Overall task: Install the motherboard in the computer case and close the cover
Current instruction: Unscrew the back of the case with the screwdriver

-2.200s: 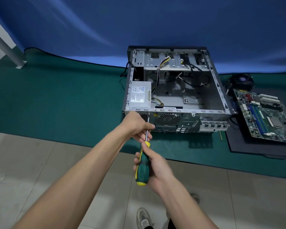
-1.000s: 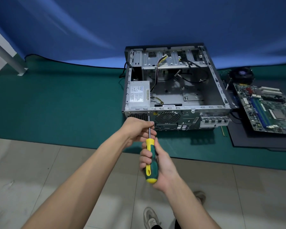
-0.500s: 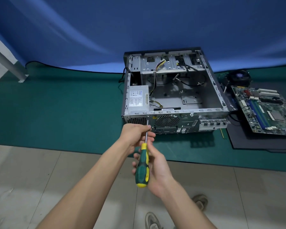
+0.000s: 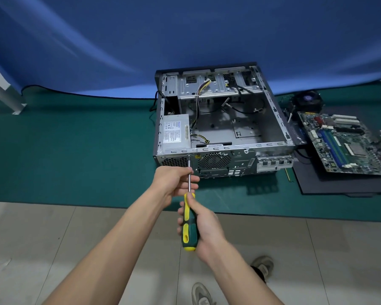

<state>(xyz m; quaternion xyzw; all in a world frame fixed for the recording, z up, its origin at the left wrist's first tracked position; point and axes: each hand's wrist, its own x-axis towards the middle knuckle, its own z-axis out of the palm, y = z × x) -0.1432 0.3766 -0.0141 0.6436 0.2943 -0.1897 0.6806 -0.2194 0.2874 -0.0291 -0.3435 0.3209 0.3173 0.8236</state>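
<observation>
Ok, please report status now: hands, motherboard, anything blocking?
Right hand grips screwdriver handle, left hand pinches shaft, tip at case rear. Motherboard outside case, on black panel. Loose cables in the bay.

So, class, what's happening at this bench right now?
A person is driving a screw at the rear panel of the open computer case. The right hand grips the green-and-yellow screwdriver by its handle, while the left hand pinches the shaft to steady it. The motherboard lies outside the case, to its right on a dark panel, not yet installed.
</observation>
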